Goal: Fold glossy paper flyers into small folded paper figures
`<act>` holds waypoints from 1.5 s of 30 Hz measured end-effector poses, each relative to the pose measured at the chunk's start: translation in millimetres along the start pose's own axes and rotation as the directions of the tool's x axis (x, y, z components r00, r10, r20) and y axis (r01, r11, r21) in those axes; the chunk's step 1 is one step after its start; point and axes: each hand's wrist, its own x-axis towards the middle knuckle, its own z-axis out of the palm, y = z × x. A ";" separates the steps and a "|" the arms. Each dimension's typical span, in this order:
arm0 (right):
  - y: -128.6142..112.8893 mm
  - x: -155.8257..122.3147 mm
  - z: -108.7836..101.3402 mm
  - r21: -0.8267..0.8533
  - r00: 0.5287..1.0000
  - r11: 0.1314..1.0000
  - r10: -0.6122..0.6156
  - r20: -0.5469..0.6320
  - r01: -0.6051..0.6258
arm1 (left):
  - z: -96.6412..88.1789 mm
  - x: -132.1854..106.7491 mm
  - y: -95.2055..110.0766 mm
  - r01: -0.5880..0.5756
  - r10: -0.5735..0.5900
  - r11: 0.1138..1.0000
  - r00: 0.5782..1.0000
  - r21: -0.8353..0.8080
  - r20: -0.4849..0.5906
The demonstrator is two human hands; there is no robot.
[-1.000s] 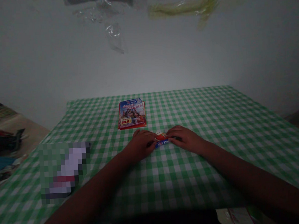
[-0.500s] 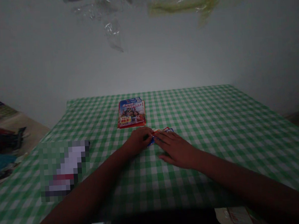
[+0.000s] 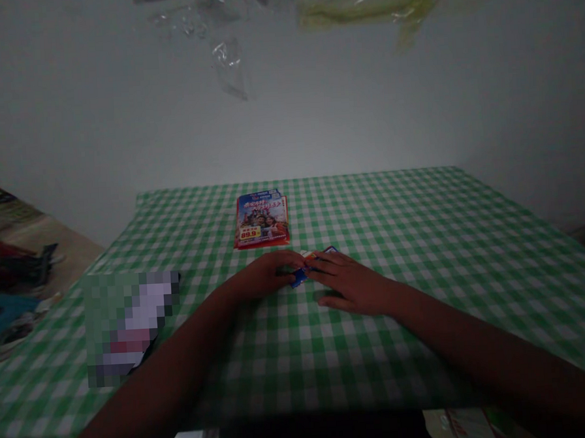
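Observation:
A small folded paper leaflet (image 3: 314, 254) in red, white and blue lies on the green gingham tablecloth (image 3: 421, 238), mostly covered by my hands. My left hand (image 3: 261, 276) comes in from the left, its fingertips closed on the leaflet's left end. My right hand (image 3: 352, 282) lies over its right part with fingers spread, the thumb on the cloth. Farther up, a stack of colourful brochures (image 3: 262, 219) with a yellow "89.9" price label rests beyond my left hand, apart from it.
A pixelated patch (image 3: 131, 329) hides something on the cloth's left side. The table's far edge meets a grey wall (image 3: 286, 101) with plastic tape scraps (image 3: 228, 56) stuck on it. Red and blue items (image 3: 15, 266) lie on the floor at left.
The leaflet has opened from a tight fold into a wider piece. My right hand has moved from its right end to lie over it. The view has shifted slightly.

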 end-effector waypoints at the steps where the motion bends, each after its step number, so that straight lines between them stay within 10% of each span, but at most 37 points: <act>1: 0.7 -0.1 -0.8 -0.009 1.000 1.000 -0.009 -0.016 0.009 | 0.0 -0.1 0.6 -0.003 0.003 1.000 1.000 0.000 0.004; 12: -19.5 -0.7 1.7 -0.010 0.998 0.998 -0.061 0.008 0.061 | 12.3 1.8 4.2 0.038 -0.018 0.987 0.991 0.154 -0.131; 45: -15.4 3.0 1.4 0.074 0.997 0.994 -0.081 -0.006 0.082 | 0.1 10.6 -6.9 -0.073 0.068 0.994 0.996 0.078 0.063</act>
